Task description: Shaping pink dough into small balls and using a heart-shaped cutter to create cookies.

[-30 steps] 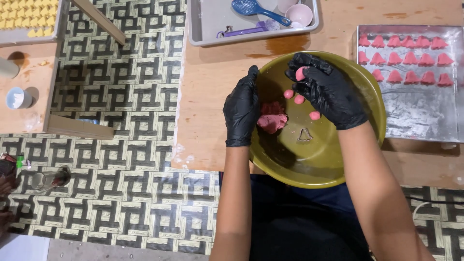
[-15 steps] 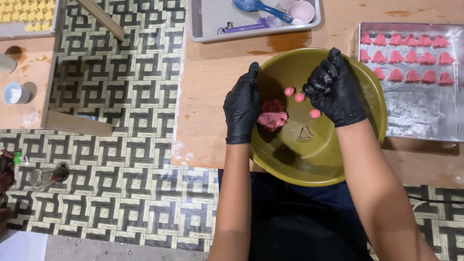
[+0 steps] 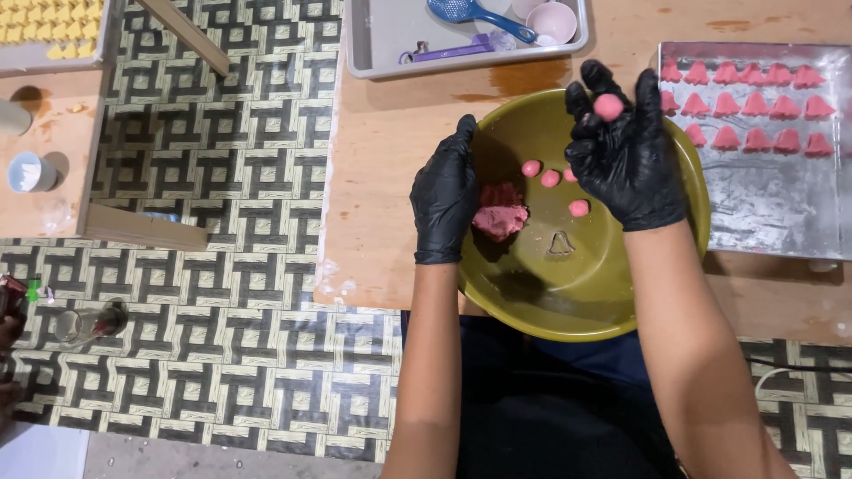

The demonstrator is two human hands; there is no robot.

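Both my hands wear black gloves. My left hand (image 3: 445, 191) grips the left rim of an olive-green bowl (image 3: 612, 302) and rests against a lump of pink dough (image 3: 500, 213) inside it. Above the bowl's far side, my right hand (image 3: 624, 146) is raised and holds a small pink dough ball (image 3: 608, 106) at its fingertips. Several small pink balls (image 3: 552, 178) and a bell-shaped cutter (image 3: 560, 245) lie in the bowl.
A metal tray (image 3: 763, 204) at the right carries rows of pink bell-shaped pieces (image 3: 737, 106). A grey tray (image 3: 382, 40) at the top holds a blue scoop (image 3: 470, 12), a purple tool and a pink cup. Yellow pieces (image 3: 44, 27) sit top left. The floor mat is patterned.
My right hand has lifted from over the bowl and opened its fingers upward, showing a rolled pink ball at the fingertips. My left hand has stayed on the bowl's rim by the dough.
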